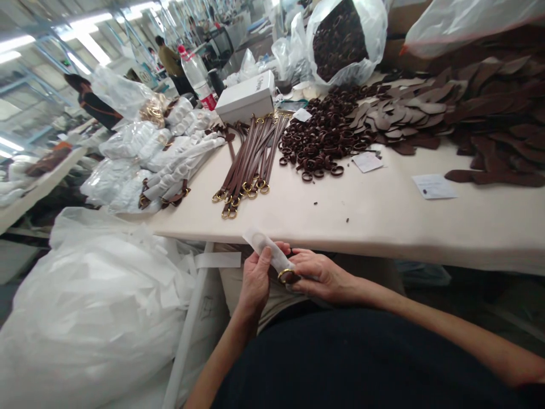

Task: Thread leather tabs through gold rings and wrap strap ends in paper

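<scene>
Over my lap, just off the table's front edge, I hold a brown leather strap with a brass ring [286, 276], partly covered by a strip of thin white wrapping [272, 253]. My left hand [258, 274] is closed on the wrapped length, thumb on top. At the ring end, the fingers of my right hand [320, 274] pinch the strap. Beyond my hands, a bundle of brown leather straps [247, 165] with brass rings lies on the table [289, 218]. Left of it are straps in white wrapping [183, 170].
A heap of small brown leather loops [319, 136] and many cut leather pieces [489, 113] cover the right side. Behind stand a white box [247, 96] and a plastic bottle [198, 76]. A big white plastic bag [97, 307] fills the lower left. Other people stand far back.
</scene>
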### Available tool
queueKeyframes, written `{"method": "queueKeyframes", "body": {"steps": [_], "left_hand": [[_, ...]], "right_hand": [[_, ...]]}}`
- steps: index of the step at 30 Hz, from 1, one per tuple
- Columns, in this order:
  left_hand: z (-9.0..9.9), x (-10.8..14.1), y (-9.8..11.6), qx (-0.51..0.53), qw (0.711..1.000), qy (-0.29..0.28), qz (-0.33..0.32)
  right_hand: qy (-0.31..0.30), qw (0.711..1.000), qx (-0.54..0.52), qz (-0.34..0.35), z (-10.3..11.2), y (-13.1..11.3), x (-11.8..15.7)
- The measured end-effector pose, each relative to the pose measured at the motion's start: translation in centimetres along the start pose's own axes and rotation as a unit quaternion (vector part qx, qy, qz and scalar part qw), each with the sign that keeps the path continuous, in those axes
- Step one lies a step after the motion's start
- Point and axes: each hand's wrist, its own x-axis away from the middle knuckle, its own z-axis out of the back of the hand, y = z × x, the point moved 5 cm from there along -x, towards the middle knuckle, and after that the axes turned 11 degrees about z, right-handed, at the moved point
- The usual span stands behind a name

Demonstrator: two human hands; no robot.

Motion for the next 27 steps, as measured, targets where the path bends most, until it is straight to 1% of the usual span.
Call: {"method": "queueKeyframes", "body": {"steps": [3,5,7,10,12,14,16,18,19,22,23,24,25,27], "left_hand": [[0.6,-0.3,1.4,0.022,0.998,0.021,-0.049],[0.9,-0.5,2.0,0.015,0.997,0.026,-0.069],[0.8,-0.4,1.9,-0.032,0.997,0.025,-0.073],[0.1,0.0,1.0,-0.127,0.989,0.013,-0.071],[-0.1,0.3,0.7,-0.155,0.984,0.008,-0.084],[0.2,0.4,0.7,-0.172,0.979,0.017,-0.11],[0.7,0.4,0.7,-0.202,0.971,0.03,-0.122],[0.9,0.2,0.1,-0.236,0.966,0.017,-0.107],[0.9,0.2,-0.4,-0.254,0.962,0.0,-0.098],[0.4,0.6,-2.1,-0.297,0.949,-0.06,-0.085],[0.5,0.7,-2.6,-0.291,0.951,-0.071,-0.082],[0.6,0.8,-2.8,-0.265,0.958,-0.077,-0.082],[1.0,0.8,-2.8,-0.221,0.968,-0.079,-0.084],[1.7,0.8,-2.0,-0.121,0.984,-0.084,-0.1]], "right_hand": [[-0.036,0.995,-0.094,-0.027,-0.3,0.5,0.5],[-0.038,0.995,-0.083,-0.042,-0.7,1.1,0.8],[-0.012,0.998,-0.035,-0.046,-0.8,1.6,0.9],[0.04,0.998,0.006,-0.043,-0.6,1.9,0.5],[0.047,0.998,0.011,-0.031,-0.3,1.7,0.1],[0.052,0.998,0.007,-0.019,0.5,1.4,-0.2],[0.084,0.996,-0.01,-0.024,1.7,1.2,-0.5],[0.11,0.992,-0.046,-0.036,2.5,0.8,-1.1],[0.107,0.991,-0.071,-0.036,2.6,0.6,-1.6],[0.063,0.987,-0.142,-0.031,2.0,0.0,-3.1],[0.057,0.985,-0.156,-0.037,1.8,-0.1,-3.5],[0.056,0.983,-0.166,-0.048,1.6,0.0,-3.7],[0.058,0.981,-0.174,-0.063,1.4,0.2,-3.8],[0.051,0.978,-0.184,-0.085,1.0,0.5,-3.8]]}}
